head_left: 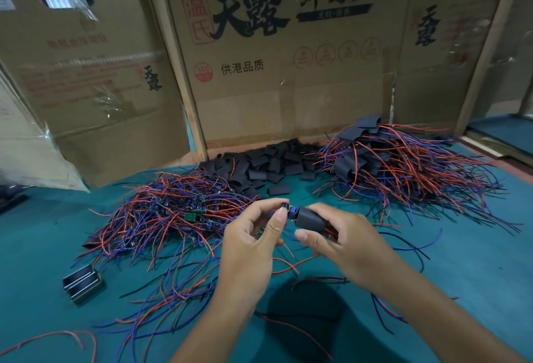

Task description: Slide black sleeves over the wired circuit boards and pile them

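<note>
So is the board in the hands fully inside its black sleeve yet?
Partly in: the board's end with a dark round part sticks out of the sleeve.

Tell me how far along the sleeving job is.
Done: a pile of sleeved boards at the right. In hand: the right hand holds a sleeve partly over a board pinched by the left hand. Left: a big heap of bare wired boards and loose sleeves.

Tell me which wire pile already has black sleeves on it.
The right-hand pile: black sleeves show among its wires. The left pile shows bare green boards.
</note>
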